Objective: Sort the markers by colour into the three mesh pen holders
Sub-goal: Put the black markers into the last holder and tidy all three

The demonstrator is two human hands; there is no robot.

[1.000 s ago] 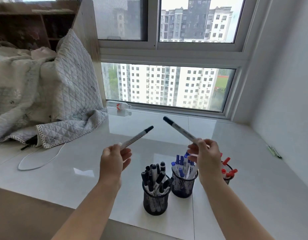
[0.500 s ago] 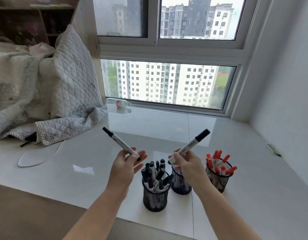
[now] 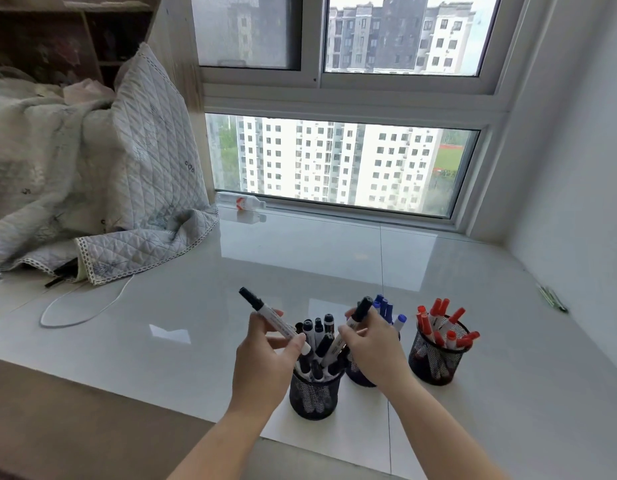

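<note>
Two bare hands reach over a glossy white tabletop [image 3: 196,341]. The left hand [image 3: 265,365] pinches a black-capped marker [image 3: 272,320], cap tilted up-left. The right hand [image 3: 372,348] grips another black marker [image 3: 352,323] above the nearest holder of black markers [image 3: 314,396]. Behind stand the blue-marker holder [image 3: 357,377] and, rightmost, the red-marker holder [image 3: 435,358]. A quilt [image 3: 102,188] lies far left.

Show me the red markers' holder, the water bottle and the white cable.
red markers' holder [image 3: 435,365], head view, front mesh wall
water bottle [image 3: 243,202], head view, red-and-white label
white cable [image 3: 62,322], head view, near loop
</note>
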